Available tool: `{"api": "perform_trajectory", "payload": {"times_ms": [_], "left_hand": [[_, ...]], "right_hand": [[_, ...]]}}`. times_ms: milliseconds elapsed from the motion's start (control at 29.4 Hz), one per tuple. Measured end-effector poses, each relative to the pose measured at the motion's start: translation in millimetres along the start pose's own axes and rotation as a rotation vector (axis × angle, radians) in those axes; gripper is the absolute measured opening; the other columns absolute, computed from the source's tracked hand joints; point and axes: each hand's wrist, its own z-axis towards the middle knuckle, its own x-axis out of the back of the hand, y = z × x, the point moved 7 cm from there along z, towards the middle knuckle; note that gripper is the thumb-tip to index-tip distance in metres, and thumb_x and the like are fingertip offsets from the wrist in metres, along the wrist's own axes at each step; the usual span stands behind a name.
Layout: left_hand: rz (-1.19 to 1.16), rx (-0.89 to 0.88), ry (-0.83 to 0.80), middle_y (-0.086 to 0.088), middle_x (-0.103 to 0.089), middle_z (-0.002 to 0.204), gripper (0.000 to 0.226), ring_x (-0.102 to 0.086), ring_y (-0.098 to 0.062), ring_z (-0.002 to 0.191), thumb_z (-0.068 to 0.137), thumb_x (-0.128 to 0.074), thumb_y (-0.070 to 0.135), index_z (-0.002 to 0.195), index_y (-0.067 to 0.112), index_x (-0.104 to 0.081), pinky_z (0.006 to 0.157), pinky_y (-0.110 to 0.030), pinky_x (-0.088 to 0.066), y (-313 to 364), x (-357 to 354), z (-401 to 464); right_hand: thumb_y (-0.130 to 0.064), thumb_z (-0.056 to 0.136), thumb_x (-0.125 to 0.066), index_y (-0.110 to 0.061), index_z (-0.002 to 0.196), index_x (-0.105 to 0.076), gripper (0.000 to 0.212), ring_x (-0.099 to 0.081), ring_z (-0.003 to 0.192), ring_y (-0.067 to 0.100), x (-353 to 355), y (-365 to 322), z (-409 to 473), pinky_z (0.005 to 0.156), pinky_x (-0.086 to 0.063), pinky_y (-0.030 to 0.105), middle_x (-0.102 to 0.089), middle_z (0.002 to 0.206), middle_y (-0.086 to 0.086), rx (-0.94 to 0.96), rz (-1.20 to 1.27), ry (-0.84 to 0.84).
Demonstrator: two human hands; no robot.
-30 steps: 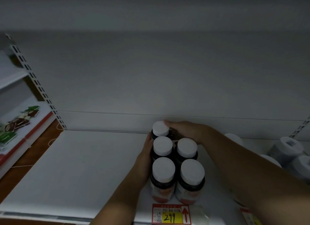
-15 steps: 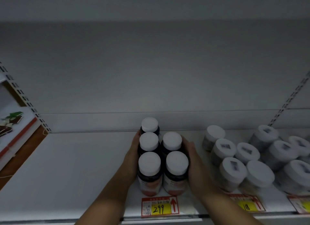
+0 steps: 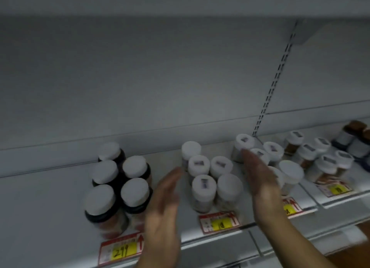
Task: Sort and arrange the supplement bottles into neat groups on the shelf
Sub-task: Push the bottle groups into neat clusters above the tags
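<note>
**Hands off the dark bottles, flanking the next cluster**

Both hands have left the dark bottles (image 3: 120, 183) and moved right. Left hand (image 3: 164, 205) and right hand (image 3: 260, 179), fingers straight and holding nothing, flank the pale bottle cluster (image 3: 210, 177) with open shelf (image 3: 50, 197) left of the dark bottles.

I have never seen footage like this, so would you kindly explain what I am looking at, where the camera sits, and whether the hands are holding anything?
There is no machine here: a person wears a camera on the head, looking forward and down at a white shop shelf. The left hand and right hand are both open, fingers straight, holding nothing, on either side of a cluster of five pale white-capped bottles. To the left stand five dark bottles with white caps, above a yellow price tag reading 299. More white-capped bottles fill the shelf to the right. The picture is blurred, so labels cannot be read.
</note>
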Motion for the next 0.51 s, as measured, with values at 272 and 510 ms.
{"api": "perform_trajectory", "payload": {"times_ms": [272, 510], "left_hand": [[-0.137, 0.576, -0.029, 0.006, -0.040, 0.149, 0.042, -0.040, -0.009, 0.133, 0.093, -0.034, 0.057, 0.131, 0.041, -0.043, 0.111, -0.033, -0.028, -96.8, -44.8, 25.5], [-0.327, 0.659, -0.110, -0.018, -0.062, 0.126, 0.063, -0.057, -0.029, 0.120, 0.084, -0.049, 0.065, 0.125, 0.018, -0.057, 0.105, -0.046, -0.043, -107.9, -67.8, 22.8]], "right_hand": [[-0.060, 0.083, -0.043, -0.034, 0.118, -0.055, 0.046, -0.052, 0.124, 0.021, -18.5, 80.4, 18.5, 0.106, -0.039, 0.048, -0.055, 0.135, 0.002, -0.387, -0.014, -0.241], [-0.063, 0.083, -0.044, -0.029, 0.098, -0.060, 0.040, -0.067, 0.092, 0.007, -26.9, 72.4, 20.2, 0.084, -0.050, 0.038, -0.071, 0.098, -0.008, -0.252, -0.023, -0.357]]}}
